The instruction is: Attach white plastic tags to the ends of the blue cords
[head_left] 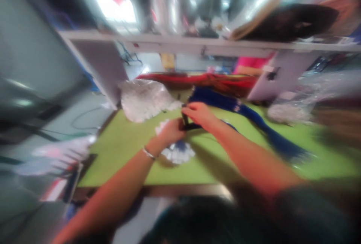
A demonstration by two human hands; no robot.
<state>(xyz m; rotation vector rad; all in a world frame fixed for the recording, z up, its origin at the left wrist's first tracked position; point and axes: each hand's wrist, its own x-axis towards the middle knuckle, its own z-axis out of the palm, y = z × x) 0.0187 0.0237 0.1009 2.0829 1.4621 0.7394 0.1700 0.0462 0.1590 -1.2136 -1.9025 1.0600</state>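
Black strip [184, 117] pinched in R hand [200, 113], fwd; L hand [171, 131] curled beside.

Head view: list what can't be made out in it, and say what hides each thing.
All in the head view:
- Dark piece: exact shape; blur, and the right hand and left hand cover parts.
- Left hand's grip: its fingertips are turned from the camera.
- White pieces: their number; blur, and the left hand covers some.
- Right-hand bag: contents; blur.
- Dark thing on the shelf: what it is; blur.
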